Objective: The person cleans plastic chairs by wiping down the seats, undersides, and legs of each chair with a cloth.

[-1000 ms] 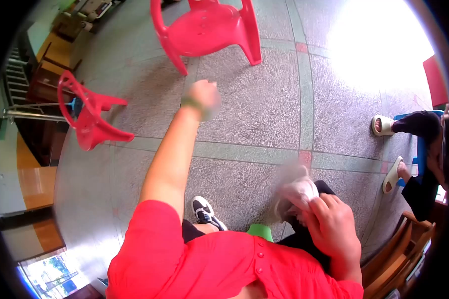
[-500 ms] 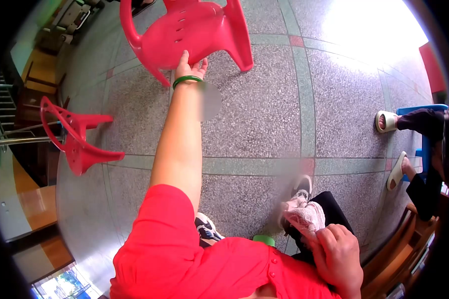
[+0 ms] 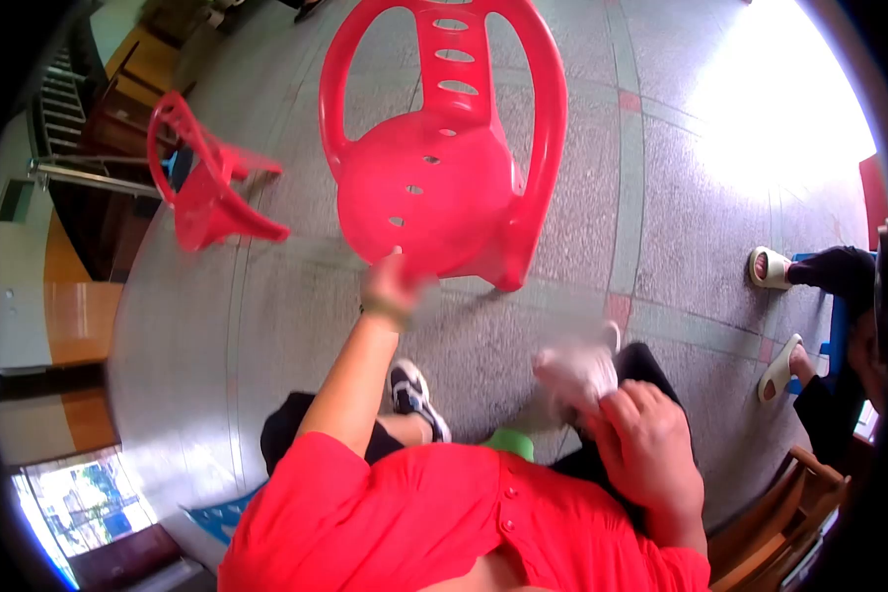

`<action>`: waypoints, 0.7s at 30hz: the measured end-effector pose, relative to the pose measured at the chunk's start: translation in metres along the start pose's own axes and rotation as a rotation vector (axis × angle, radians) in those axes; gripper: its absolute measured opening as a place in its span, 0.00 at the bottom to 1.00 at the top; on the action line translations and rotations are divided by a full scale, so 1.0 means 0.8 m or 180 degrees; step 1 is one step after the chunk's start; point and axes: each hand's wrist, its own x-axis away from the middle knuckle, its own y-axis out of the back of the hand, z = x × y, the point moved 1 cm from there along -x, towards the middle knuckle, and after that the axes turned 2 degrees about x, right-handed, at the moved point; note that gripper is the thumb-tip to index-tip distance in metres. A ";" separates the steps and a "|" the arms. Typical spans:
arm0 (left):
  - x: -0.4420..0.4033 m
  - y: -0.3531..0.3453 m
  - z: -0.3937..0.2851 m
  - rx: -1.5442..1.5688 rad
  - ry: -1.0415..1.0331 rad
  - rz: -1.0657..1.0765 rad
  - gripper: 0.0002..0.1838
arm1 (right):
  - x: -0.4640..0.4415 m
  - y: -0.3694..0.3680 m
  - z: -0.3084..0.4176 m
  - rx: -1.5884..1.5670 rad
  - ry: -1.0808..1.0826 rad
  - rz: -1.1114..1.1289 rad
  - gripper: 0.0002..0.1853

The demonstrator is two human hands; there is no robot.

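Observation:
My left hand (image 3: 393, 288) is stretched forward and closed on the front edge of a red plastic chair's seat; motion blurs its fingers. The chair (image 3: 419, 212) has a round seat with a row of oval slots, curved arms and a slotted backrest facing me. My right hand (image 3: 651, 434) is closed near my lap around a crumpled pale pink cloth (image 3: 577, 375). Part of that cloth hangs out past the fingers, towards the floor. Below my arms, my shoe (image 3: 416, 395) rests on the speckled floor.
Another red chair (image 3: 202, 192) stands at the left by a metal rail (image 3: 99, 176). On the right, a seated person's feet in pale sandals (image 3: 781, 370) rest near a blue stool (image 3: 835, 335). Wooden furniture (image 3: 784, 508) is at lower right. A green object (image 3: 511, 444) shows between my legs.
The red chair has come closer to me with my left hand on its seat edge, and my arm has drawn back. My right hand keeps the cloth. The view has also shifted.

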 end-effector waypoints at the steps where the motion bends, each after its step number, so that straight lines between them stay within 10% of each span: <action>1: 0.018 0.030 0.014 -0.0029 0.0048 -0.0090 0.17 | 0.004 -0.003 0.002 0.0031 0.0079 -0.0057 0.06; 9: 0.197 0.047 0.009 0.0183 0.1690 0.0128 0.24 | 0.016 -0.035 0.001 0.0073 0.0022 -0.0151 0.07; 15: 0.251 0.075 0.017 -0.0852 0.1825 -0.0199 0.24 | 0.003 -0.069 -0.011 0.0020 -0.0268 -0.0397 0.11; 21: 0.330 0.018 -0.017 -0.2089 0.1047 0.1049 0.19 | 0.031 -0.046 0.017 -0.1708 -0.1398 -0.0159 0.16</action>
